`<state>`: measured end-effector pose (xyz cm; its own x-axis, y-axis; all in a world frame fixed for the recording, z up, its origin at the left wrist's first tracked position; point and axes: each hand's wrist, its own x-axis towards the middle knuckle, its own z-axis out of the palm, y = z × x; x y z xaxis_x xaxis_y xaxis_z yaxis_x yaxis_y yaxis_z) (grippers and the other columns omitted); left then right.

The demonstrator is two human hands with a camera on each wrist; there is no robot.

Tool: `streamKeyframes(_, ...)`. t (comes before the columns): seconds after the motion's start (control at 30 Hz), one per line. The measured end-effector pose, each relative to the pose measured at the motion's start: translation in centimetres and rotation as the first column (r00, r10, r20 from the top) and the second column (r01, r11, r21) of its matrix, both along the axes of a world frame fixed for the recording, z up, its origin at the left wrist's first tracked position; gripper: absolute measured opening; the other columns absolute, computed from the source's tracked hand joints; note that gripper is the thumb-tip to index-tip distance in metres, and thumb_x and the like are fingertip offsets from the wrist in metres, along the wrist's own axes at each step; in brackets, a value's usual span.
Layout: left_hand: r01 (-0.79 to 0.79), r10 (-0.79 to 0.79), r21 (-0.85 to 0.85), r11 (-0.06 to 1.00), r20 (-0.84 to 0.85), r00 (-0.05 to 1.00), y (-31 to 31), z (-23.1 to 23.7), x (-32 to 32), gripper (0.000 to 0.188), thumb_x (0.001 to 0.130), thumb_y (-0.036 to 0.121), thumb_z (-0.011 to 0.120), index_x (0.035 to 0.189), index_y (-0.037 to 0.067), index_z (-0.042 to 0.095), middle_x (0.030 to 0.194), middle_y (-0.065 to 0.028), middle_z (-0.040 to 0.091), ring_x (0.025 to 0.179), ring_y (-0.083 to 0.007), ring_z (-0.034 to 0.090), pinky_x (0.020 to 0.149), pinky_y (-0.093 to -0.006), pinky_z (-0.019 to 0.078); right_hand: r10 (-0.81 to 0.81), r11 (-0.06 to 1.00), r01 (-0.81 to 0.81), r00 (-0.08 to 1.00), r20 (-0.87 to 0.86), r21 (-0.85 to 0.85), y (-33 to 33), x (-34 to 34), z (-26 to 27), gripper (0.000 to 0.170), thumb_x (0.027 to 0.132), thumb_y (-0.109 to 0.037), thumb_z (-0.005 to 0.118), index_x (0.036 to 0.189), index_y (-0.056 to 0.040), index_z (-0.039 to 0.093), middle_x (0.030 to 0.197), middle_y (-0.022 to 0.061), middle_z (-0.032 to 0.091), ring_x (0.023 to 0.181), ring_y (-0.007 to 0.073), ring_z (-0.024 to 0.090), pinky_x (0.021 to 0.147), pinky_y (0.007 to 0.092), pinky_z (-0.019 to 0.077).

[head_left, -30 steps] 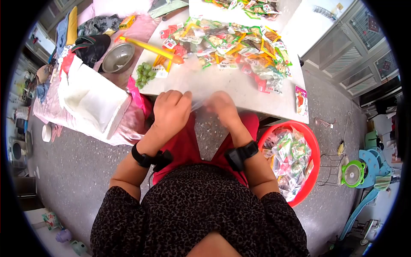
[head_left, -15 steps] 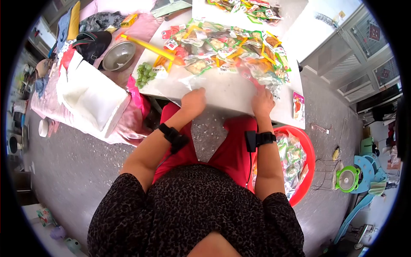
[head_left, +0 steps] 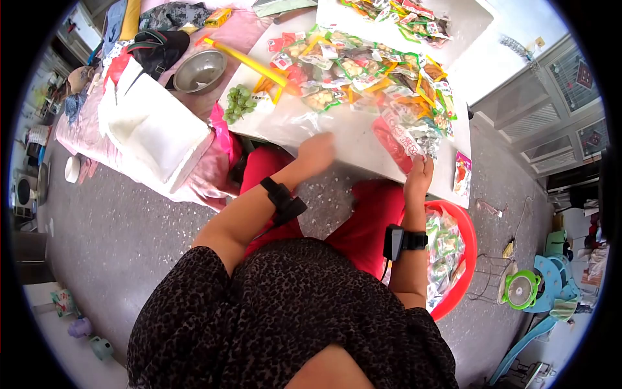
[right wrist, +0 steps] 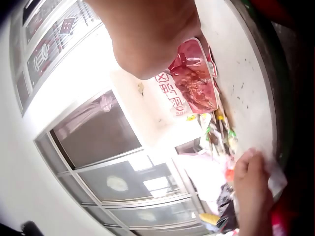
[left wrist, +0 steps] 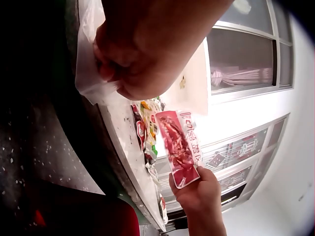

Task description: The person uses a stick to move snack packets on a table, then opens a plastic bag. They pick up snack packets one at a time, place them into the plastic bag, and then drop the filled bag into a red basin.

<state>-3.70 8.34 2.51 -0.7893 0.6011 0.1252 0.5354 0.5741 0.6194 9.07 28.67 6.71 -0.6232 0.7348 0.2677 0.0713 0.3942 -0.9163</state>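
A red packet (head_left: 394,139) is pointing away from the person above the worktop (head_left: 353,133), near its front edge. The right hand (head_left: 419,175) is pinching the packet's near end between thumb and fingers. The left hand (head_left: 316,154) is gripping a clear bag (left wrist: 87,81) with curled fingers at the same edge. Beyond, a heap of packets (head_left: 363,68) is covering the worktop's middle; grapes (head_left: 240,104) are lying at its left, and a red tub (head_left: 471,259) is standing below, at the right.
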Motion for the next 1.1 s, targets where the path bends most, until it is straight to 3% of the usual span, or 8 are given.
streamKeyframes(0.03, 0.003, -0.003, -0.004, 1.000, 0.016, 1.000, 0.2, 0.2, 0.0, 0.018, 0.069, 0.017, 0.042, 0.083, 0.005, 0.047, 0.085, -0.0149, 0.051, 0.084, -0.0318, 0.048, 0.071, -0.0395, 0.0386, 0.022, 0.965, -0.047, 0.995, -0.101, -0.257, -0.6, 0.2, 0.0, 0.015, 0.081, -0.011, 0.040, 0.086, 0.0015, 0.048, 0.072, 0.0049, 0.050, 0.064, 0.0125, 0.051, 0.055, 0.0247, 0.0416)
streamKeyframes(0.1, 0.013, -0.013, 0.013, 1.000, 0.015, 1.000, 0.5, 0.0, 0.0, 0.018, 0.070, 0.017, 0.042, 0.083, 0.005, 0.047, 0.085, -0.0150, 0.051, 0.084, -0.0318, 0.048, 0.071, -0.0398, 0.0385, -0.021, 0.703, -0.199, 0.954, -0.299, -0.682, -2.5, 0.3, 0.2, 0.013, 0.081, -0.009, 0.040, 0.087, -0.0005, 0.047, 0.072, 0.0037, 0.050, 0.062, 0.0103, 0.051, 0.051, 0.0213, 0.0410)
streamKeyframes(0.13, 0.019, -0.019, 0.022, 1.000, 0.014, 1.000, 0.6, 0.0, 0.0, 0.018, 0.071, 0.018, 0.042, 0.083, 0.005, 0.047, 0.084, -0.0150, 0.051, 0.083, -0.0318, 0.048, 0.071, -0.0399, 0.0384, 0.047, 0.673, -0.241, 0.958, -0.284, -0.699, -2.2, 0.5, -0.8, 0.011, 0.080, -0.008, 0.041, 0.087, -0.0011, 0.045, 0.072, 0.0035, 0.050, 0.059, 0.0089, 0.050, 0.047, 0.0196, 0.0406)
streamKeyframes(0.47, 0.033, -0.037, 0.067, 0.997, 0.054, 0.998, 1.0, 2.2, 1.0, 0.019, 0.074, 0.020, 0.041, 0.083, 0.005, 0.049, 0.085, -0.0147, 0.052, 0.084, -0.0313, 0.049, 0.071, -0.0401, 0.0387, 0.226, 0.534, -0.291, 0.954, -0.198, -0.794, -2.9, -0.3, -2.9, 0.006, 0.078, -0.005, 0.042, 0.079, -0.0002, 0.046, 0.071, 0.0054, 0.051, 0.063, 0.0137, 0.053, 0.055, 0.0238, 0.0435)
streamKeyframes(0.73, -0.014, 0.016, -0.045, 0.999, 0.041, 0.999, 1.4, 2.4, 0.9, 0.023, 0.077, 0.025, 0.041, 0.086, 0.006, 0.051, 0.082, -0.0140, 0.054, 0.082, -0.0297, 0.051, 0.069, -0.0400, 0.0399, 0.366, 0.544, -0.283, 0.927, -0.081, -0.790, -2.2, -0.8, -2.7, 0.007, 0.078, -0.006, 0.043, 0.077, 0.0008, 0.046, 0.070, 0.0069, 0.051, 0.060, 0.0151, 0.053, 0.050, 0.0268, 0.0461)
streamKeyframes(0.87, 0.059, -0.056, 0.018, 0.998, -0.146, 0.988, 2.1, 1.5, 1.7, 0.022, 0.077, 0.024, 0.041, 0.083, 0.006, 0.052, 0.081, -0.0129, 0.055, 0.078, -0.0294, 0.053, 0.065, -0.0404, 0.0408, 0.341, 0.491, -0.312, 0.928, -0.150, -0.813, -2.7, -2.9, -4.1, 0.010, 0.079, -0.008, 0.044, 0.076, 0.0016, 0.046, 0.068, 0.0068, 0.051, 0.058, 0.0151, 0.053, 0.048, 0.0268, 0.0460)
streamKeyframes(1.0, 0.069, -0.075, -0.050, 0.996, -0.138, 0.988, 2.6, 1.9, 1.9, 0.020, 0.077, 0.021, 0.040, 0.081, 0.006, 0.053, 0.078, -0.0125, 0.056, 0.074, -0.0294, 0.054, 0.062, -0.0408, 0.0418, 0.328, 0.536, -0.316, 0.932, -0.152, -0.783, -4.2, -5.4, -5.2, 0.015, 0.078, -0.012, 0.048, 0.077, 0.0024, 0.047, 0.064, 0.0075, 0.053, 0.055, 0.0142, 0.053, 0.046, 0.0253, 0.0434)
streamKeyframes(1.1, 0.058, -0.057, -0.002, 0.998, -0.173, 0.983, 2.4, 1.6, 1.9, 0.019, 0.076, 0.019, 0.040, 0.080, 0.006, 0.053, 0.078, -0.0128, 0.055, 0.073, -0.0295, 0.054, 0.061, -0.0411, 0.0421, 0.455, 0.819, -0.341, 0.876, 0.161, -0.461, -3.7, -6.0, -6.2, 0.022, 0.073, -0.014, 0.053, 0.084, 0.0046, 0.047, 0.064, 0.0097, 0.054, 0.051, 0.0137, 0.052, 0.043, 0.0234, 0.0405)
